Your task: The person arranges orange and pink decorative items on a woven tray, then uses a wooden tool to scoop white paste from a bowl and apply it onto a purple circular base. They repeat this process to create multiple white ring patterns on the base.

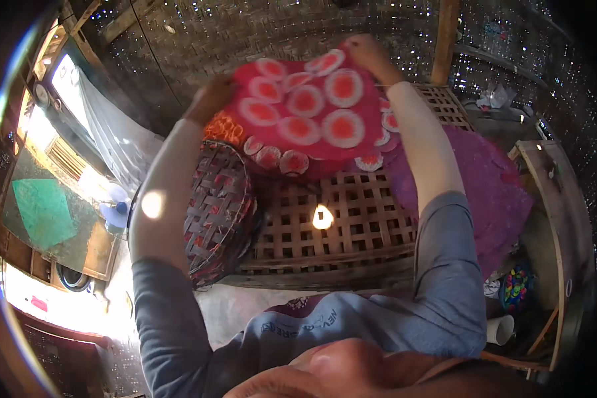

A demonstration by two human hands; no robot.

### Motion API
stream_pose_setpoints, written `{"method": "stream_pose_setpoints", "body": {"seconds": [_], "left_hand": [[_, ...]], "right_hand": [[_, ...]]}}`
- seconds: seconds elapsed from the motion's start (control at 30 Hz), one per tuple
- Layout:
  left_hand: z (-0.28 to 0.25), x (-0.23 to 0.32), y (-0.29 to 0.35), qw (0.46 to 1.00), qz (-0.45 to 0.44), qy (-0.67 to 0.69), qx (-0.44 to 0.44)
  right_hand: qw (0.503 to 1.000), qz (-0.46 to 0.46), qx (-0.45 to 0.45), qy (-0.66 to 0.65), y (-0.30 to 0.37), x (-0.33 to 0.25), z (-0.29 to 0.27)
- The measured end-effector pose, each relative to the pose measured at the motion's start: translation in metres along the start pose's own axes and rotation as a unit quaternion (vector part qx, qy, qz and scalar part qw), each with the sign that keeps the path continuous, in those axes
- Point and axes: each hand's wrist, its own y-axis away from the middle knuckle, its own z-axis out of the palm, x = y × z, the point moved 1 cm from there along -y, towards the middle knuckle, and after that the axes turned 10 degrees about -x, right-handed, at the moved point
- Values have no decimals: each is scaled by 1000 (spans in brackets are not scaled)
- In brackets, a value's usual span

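A pink cloth (pixel 290 118) with white-and-red round spots is stretched between my two raised hands, above the far side of a slatted bamboo table (pixel 371 235). My left hand (pixel 215 96) is closed on its upper left corner, the fingers partly in shadow. At the upper right corner my right hand (pixel 370 58) pinches the edge. More round-spotted material (pixel 294 162) shows under the cloth's lower edge; whether it is a separate piece I cannot tell. Next to my left forearm stands a woven basket (pixel 215 209), with a bright orange stringy bundle (pixel 224 129) behind it.
Purple sheets (pixel 491 189) lie over the table's right side, beyond my right arm. A wooden frame (pixel 560 219) stands at the far right, near a multicoloured bundle (pixel 516 286) and a white cup-like container (pixel 501 330). White curtain (pixel 109 119) and a green sheet (pixel 43 211) are at left.
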Motion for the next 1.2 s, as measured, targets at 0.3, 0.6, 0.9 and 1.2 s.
{"method": "stream_pose_setpoints", "body": {"seconds": [0.3,0.6,0.9,1.2], "left_hand": [[47,85,-26,971,-203,-108,-66],[-101,1,323,934,-281,-205,87],[4,-53,485,911,-325,238,86],[2,2,471,957,-217,97,163]], "right_hand": [[947,211,-86,227,77,113,-22],[967,-56,-198,-151,171,-89,82],[959,92,-178,-202,187,-195,196],[945,90,-29,-312,183,-204,211]]}}
